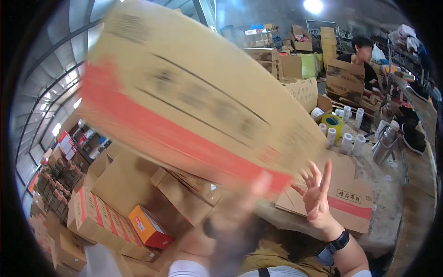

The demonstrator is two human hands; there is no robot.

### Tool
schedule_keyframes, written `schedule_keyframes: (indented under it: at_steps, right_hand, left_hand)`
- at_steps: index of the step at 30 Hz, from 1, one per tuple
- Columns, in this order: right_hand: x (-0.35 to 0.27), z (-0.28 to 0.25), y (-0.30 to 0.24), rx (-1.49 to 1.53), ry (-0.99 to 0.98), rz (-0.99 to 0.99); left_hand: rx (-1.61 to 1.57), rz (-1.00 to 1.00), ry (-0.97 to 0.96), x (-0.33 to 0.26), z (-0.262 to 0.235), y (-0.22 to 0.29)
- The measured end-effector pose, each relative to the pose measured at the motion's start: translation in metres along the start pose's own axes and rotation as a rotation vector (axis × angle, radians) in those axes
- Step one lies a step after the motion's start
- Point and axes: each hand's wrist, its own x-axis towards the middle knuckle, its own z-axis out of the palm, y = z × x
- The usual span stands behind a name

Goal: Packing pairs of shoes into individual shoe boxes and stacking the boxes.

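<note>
A large tan cardboard carton (198,97) with a red band is raised and tilted in front of me, filling much of the view and blurred by motion. At its lower edge my left hand (251,196) grips it; the hand is smeared and its fingers are hard to make out. My right hand (317,198) is open beside the carton's lower right corner, palm up with fingers spread, holding nothing. A watch sits on the right wrist. Under the right hand lies a flattened carton (348,196) with a pink-red band.
White rolls (346,144), green-yellow tape (332,123), a steel thermos (386,143) and dark shoes (413,137) stand on the right bench. At lower left are an open carton (124,177) and an orange box (150,226). A person (362,57) works behind the bench.
</note>
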Motion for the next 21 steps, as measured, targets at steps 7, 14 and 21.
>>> schedule_keyframes:
  at_steps: [7, 14, 21]
  right_hand:
    - [0.001, -0.027, 0.014, -0.195, -0.01, 0.065]
    - [-0.011, -0.031, 0.02, -0.519, -0.074, 0.059]
    - [-0.032, -0.064, 0.031, -0.441, 0.124, 0.194]
  left_hand:
    - [0.232, 0.833, 0.348, 0.157, -0.106, 0.239]
    - [0.412, 0.577, 0.41, 0.199, -0.171, 0.29]
    - [1.124, 0.693, 0.587, 0.231, -0.229, 0.255]
